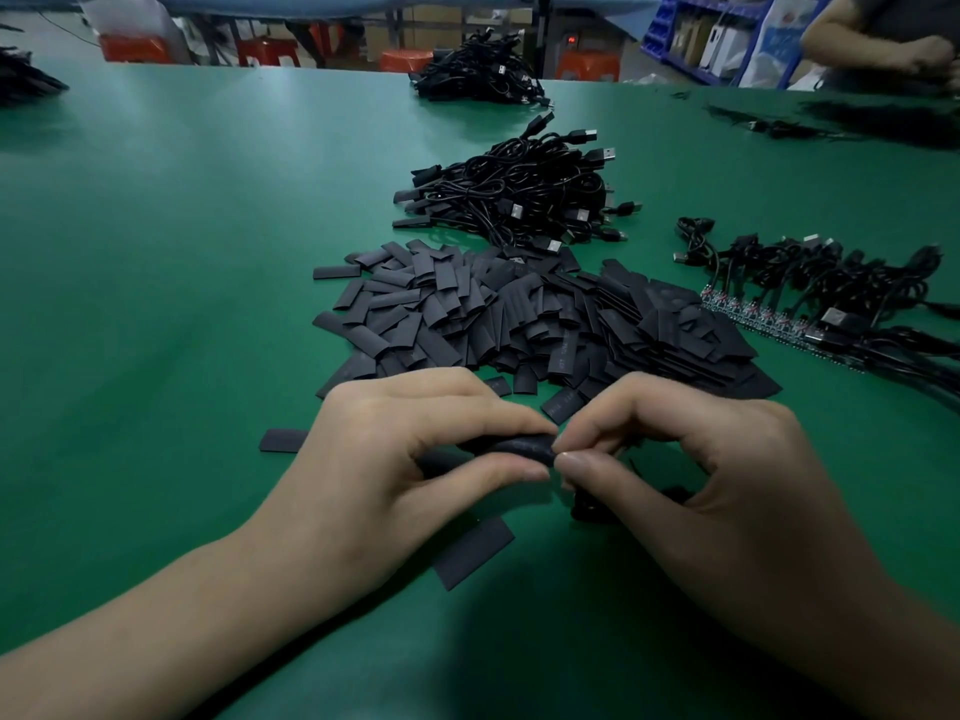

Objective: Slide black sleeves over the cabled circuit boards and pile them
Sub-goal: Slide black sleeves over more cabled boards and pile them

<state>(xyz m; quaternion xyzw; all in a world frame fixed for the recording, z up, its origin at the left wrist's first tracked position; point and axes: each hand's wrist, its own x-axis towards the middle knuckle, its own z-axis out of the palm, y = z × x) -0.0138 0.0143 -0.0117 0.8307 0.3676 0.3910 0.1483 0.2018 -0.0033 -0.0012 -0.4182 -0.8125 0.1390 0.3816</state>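
Green table, red stools, blue shelving

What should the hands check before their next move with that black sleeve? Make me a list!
1. Left hand grips the sleeve: ok.
2. Right hand pinches the sleeve's end: ok.
3. Board all the way inside: cannot tell, fingers hide it.
4. Heap of spare sleeves close by: ok.
5. Pile of cables behind it for stacking: ok.
6. Bare boards waiting on the right: ok.
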